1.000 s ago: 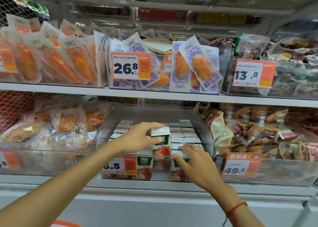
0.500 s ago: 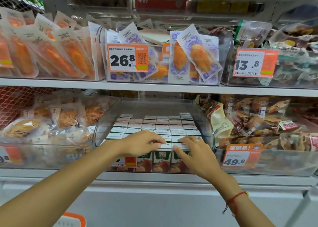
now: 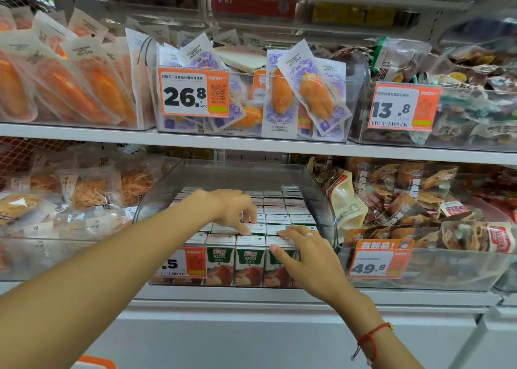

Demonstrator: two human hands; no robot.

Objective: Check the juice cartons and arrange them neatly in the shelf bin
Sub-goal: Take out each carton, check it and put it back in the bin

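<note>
Head view: green-and-white juice cartons (image 3: 249,262) stand in rows inside a clear plastic shelf bin (image 3: 324,200). Left hand (image 3: 233,209), fingers curled down, touches carton tops mid-bin; right hand (image 3: 305,252) lies spread on the front-right cartons, gripping nothing.

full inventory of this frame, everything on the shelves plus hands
juice cartons: many, green and white with red fruit, packed rows in the clear bin, lower shelf centre
clear bin: one, transparent, lower shelf centre
price tags: four seen, orange and white, on bin fronts
purple packs: several, white and purple, upper shelf centre
orange packs: several, upper shelf left
brown snack bags: many, lower shelf right
pale shredded packs: several, lower shelf left
left hand: fingertips on carton tops
right hand: ring, red wrist string, on front row
</note>
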